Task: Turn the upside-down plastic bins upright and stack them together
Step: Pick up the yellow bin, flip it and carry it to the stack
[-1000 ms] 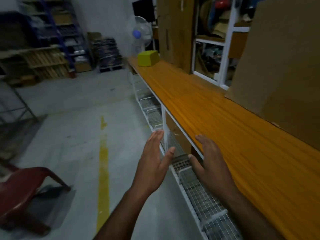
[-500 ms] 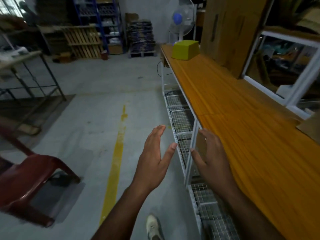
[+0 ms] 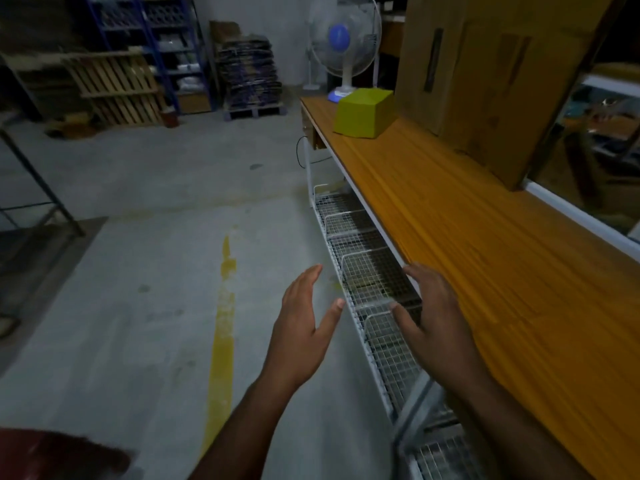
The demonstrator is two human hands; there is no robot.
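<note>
A single head-worn camera looks forward and down along the wooden counter on the right, with the concrete floor left and storage shelves far off.

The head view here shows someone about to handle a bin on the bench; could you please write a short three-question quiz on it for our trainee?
1. True or false: the left hand already holds the yellow-green bin.
2. Where does the bin sit? A) on the floor B) at the far end of the wooden bench C) in a wire basket
3. Fill in: right behind the bin stands a white ____ with a blue hub.

Key
1. False: both it and the right hand are open, empty, and well short of the bin.
2. B
3. fan
</note>
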